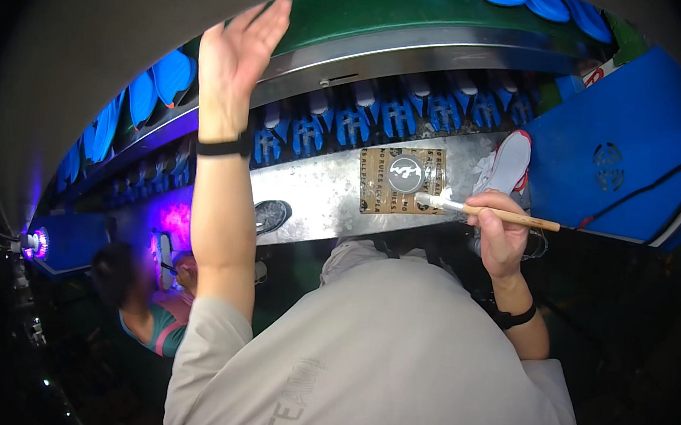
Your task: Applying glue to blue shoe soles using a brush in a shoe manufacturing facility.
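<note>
My left hand [244, 50] is stretched up over the green belt [357, 20], with its fingers extended and nothing in it. In my right hand [498, 230] is a brush [528, 220] with a wooden handle. The brush's pale tip points left, over a brown printed sheet [374, 199] on the metal ledge. On that sheet sits a round grey dish [405, 174] with white marks inside; the tip is just below its right side. A shoe [511, 161] with a white sole and red edge lies beyond my right hand, beside crumpled white material.
Blue clamp-like holders [352, 124] line the back of the metal ledge [310, 190]. Blue shoe-shaped pieces [173, 72] lie along the belt. A blue machine panel [629, 157] stands at right. At lower left, a co-worker [150, 309] handles a shoe under purple light. An oval dark opening [272, 216] is in the ledge.
</note>
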{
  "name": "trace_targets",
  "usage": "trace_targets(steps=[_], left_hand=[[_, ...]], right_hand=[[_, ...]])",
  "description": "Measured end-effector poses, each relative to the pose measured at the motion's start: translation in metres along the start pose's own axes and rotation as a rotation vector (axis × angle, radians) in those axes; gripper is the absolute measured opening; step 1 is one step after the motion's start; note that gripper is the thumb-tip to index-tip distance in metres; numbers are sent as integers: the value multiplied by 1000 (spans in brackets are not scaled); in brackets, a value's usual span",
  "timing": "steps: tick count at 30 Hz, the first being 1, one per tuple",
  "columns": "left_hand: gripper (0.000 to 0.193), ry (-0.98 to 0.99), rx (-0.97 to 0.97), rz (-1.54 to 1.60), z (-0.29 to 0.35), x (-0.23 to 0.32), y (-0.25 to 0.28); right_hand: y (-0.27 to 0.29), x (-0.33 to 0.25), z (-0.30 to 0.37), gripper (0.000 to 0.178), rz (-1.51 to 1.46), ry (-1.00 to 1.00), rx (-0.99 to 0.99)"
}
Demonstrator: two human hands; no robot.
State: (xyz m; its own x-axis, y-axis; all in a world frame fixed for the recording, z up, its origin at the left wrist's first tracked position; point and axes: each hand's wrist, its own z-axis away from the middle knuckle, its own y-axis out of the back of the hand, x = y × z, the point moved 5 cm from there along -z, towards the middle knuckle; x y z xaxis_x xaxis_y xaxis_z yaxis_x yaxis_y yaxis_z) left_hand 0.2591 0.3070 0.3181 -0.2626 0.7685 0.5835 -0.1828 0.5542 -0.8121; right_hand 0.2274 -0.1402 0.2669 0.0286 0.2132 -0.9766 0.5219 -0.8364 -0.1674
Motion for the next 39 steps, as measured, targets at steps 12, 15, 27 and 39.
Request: trace_targets(steps=[12, 15, 27, 39], left_hand=[[55, -12, 672, -183, 104, 97, 132], [43, -162, 745, -700, 134, 94, 103], [33, -832, 1030, -909, 298, 67, 44], [80, 319, -9, 266, 313, -139, 8]], right_hand=[[-21, 87, -17, 13, 398, -106, -173], [-21, 115, -28, 15, 546, -68, -168], [-25, 200, -35, 16, 879, -43, -237], [-4, 181, -33, 18, 535, -104, -57]])
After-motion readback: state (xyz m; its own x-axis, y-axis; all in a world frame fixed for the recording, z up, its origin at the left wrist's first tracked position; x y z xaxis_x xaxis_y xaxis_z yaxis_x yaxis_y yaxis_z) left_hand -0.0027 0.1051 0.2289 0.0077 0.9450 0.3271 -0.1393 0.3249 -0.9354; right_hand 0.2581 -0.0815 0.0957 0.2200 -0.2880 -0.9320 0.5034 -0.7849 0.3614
